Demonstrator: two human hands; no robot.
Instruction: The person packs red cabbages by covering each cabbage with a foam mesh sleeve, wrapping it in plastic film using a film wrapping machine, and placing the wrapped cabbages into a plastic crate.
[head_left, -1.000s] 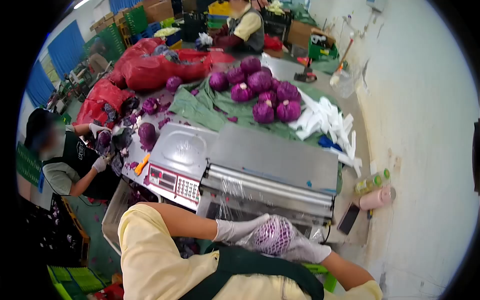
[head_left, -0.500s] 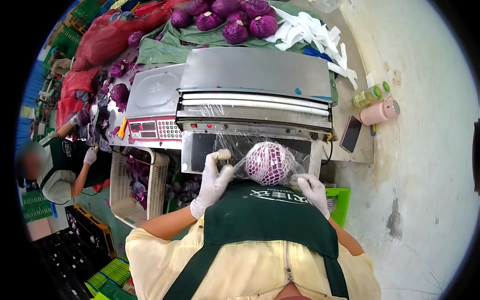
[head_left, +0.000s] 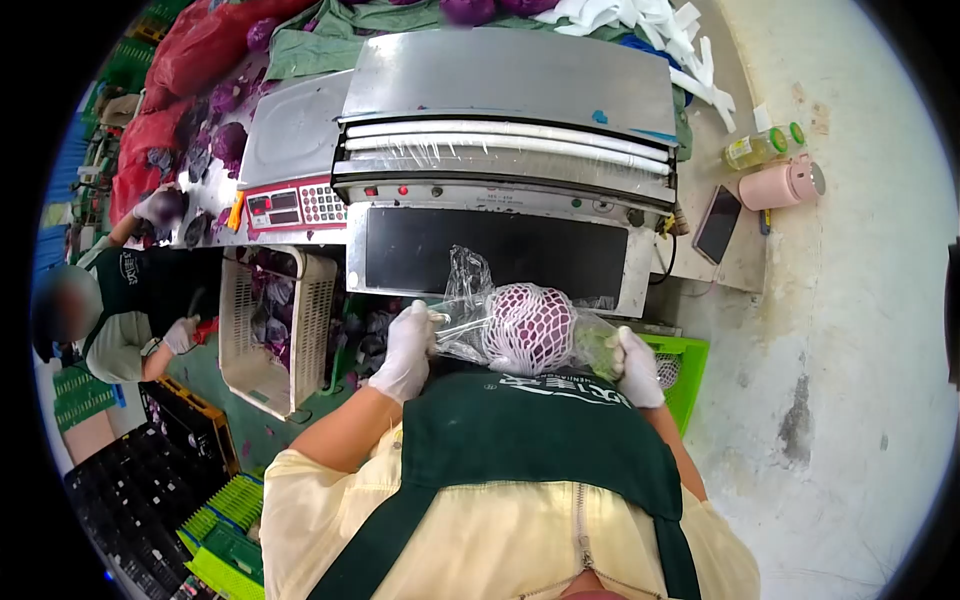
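Note:
A purple cabbage (head_left: 530, 322) in a white foam net hangs before my apron, wrapped in clear plastic film (head_left: 466, 275). My left hand (head_left: 406, 352), in a white glove, is closed on the gathered film at the cabbage's left side. On the right, my gloved right hand (head_left: 638, 368) pinches the other end of the film, where something pale green shows through. Just beyond the cabbage lies the black plate (head_left: 490, 255) of the wrapping machine (head_left: 500, 85), with its white rollers behind.
Left of the machine stands a scale (head_left: 300, 145), with a cream crate (head_left: 315, 340) of purple leaves below. A phone (head_left: 718, 225), pink bottle (head_left: 782, 184) and jar (head_left: 755, 149) sit at right. A green crate (head_left: 690, 385) is beside me. At far left, a co-worker handles cabbage.
The film that stretched from the machine to the cabbage is now apart from the rollers. My left hand has closed on its gathered end. My view has tilted down slightly.

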